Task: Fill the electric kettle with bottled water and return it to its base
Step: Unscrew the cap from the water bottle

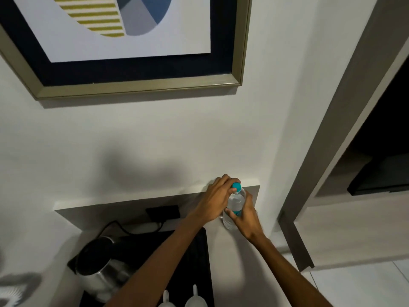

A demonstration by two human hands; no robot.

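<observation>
A clear water bottle (235, 204) with a teal cap (236, 186) stands upright at the back right of the counter. My right hand (245, 220) wraps its lower body from the right. My left hand (218, 199) comes from the left, its fingers closed around the cap. A steel electric kettle (99, 267) with a black lid sits at the left of a black tray (202, 258), its cord running to a wall socket (163, 212). The kettle's base is hidden under it.
Two white cups (177, 300) stand at the tray's near edge. A framed picture (124, 41) hangs on the wall above. A grey door frame (321, 173) and dark opening lie to the right of the counter's edge.
</observation>
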